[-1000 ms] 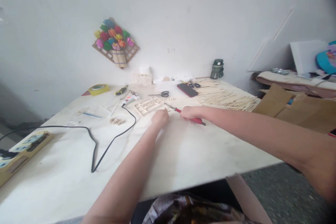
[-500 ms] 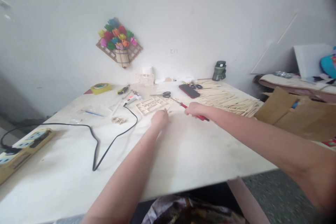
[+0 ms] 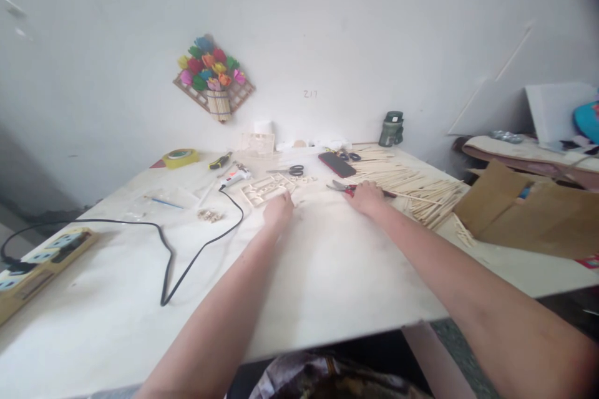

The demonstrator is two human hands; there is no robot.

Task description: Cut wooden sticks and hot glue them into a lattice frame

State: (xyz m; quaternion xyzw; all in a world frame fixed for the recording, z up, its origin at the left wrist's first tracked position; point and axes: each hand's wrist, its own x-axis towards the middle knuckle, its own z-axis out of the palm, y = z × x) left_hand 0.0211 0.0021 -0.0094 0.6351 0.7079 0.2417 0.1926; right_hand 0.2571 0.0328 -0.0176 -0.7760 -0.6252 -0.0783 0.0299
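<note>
My left hand [image 3: 279,211] rests at the front edge of a small pale wooden-stick frame [image 3: 253,194]. Its fingers are pinched together, and whatever lies between the tips is too small to make out. Farther right, my right hand [image 3: 367,199] is wrapped round red-handled pruning shears [image 3: 350,189] low over the table, their blades parted and pointing left. Small pale wooden pieces [image 3: 306,179] lie between the hands. Black-handled scissors [image 3: 296,170] lie behind the frame, and a white glue gun [image 3: 235,175] lies to its left.
Long thin wooden sticks [image 3: 421,190] spread at the right, beside a cardboard box [image 3: 528,212]. A phone [image 3: 337,164] and green bottle [image 3: 391,129] are farther back. A black cord [image 3: 171,255] runs left to a power strip [image 3: 47,268]. Yellow tape [image 3: 180,158] lies back left.
My right hand has moved right with the shears, away from my left hand, and the shears' blades now show parted. My left hand has shifted slightly left.
</note>
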